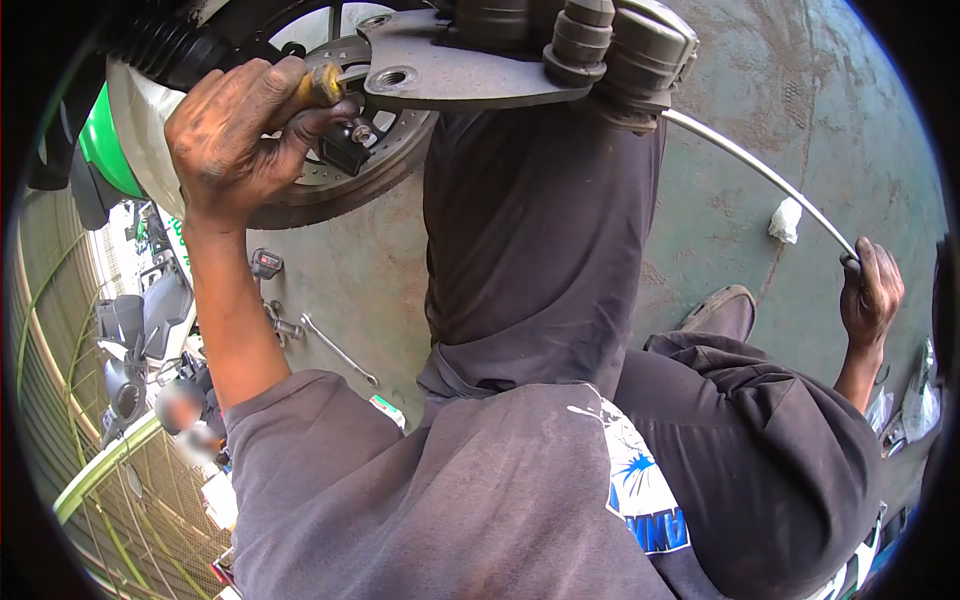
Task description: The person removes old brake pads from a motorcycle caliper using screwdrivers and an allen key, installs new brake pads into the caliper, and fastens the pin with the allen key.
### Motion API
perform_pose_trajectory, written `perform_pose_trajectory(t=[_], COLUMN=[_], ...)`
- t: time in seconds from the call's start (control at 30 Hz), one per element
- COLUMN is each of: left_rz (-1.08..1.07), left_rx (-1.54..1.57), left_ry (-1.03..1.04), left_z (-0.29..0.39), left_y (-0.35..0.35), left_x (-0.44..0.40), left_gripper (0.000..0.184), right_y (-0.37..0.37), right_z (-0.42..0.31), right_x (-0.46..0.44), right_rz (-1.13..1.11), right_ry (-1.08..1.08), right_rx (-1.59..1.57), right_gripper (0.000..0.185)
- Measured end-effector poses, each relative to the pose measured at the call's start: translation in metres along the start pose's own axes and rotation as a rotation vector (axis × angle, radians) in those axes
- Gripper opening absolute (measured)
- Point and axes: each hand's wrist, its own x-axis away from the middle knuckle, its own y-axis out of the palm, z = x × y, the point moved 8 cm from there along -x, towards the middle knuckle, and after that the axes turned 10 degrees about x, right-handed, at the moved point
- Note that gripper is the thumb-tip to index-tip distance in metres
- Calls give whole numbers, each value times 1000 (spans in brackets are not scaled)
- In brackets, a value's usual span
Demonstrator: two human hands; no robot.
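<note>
Left hand (235, 140): yellow-handled tool (322, 86) gripped, fingers wrapped around the handle, shaft held at the edge of a metal plate (470, 72). Right hand (873, 290): end of a white tube (765, 172) pinched between the fingers; its far end is hidden by dark cylinders (640, 55) at the plate. Wheel (330, 208): partly covered by hand and plate. Black fitting (343, 150): seen just below the left thumb; whether it is held cannot be told. Trouser leg (540, 230): placed between the hands, floor (350, 270) blocked behind it. On the floor: one wrench (340, 349); one crumpled white piece (785, 221), near the tube; one shoe (722, 312). Green panel (108, 145): seen beyond the left wrist.
</note>
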Motion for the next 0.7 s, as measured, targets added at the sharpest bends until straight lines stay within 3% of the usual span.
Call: perform_pose_trajectory(t=[0.23,0.47,0.7], left_rz=[38,40,-24], left_rx=[6,156,228], left_ry=[32,-93,-192], left_z=[5,-2,-10], left_y=[1,-7,-33], left_x=[-2,-8,-25], left_gripper=[32,28,27], right_y=[-2,6,20], right_z=[-12,-25,-15], right_x=[-4,-5,-13], right_rz=[37,35,-227], right_ry=[30,167,336], right_rx=[2,-149,-371], right_gripper=[27,25,31])
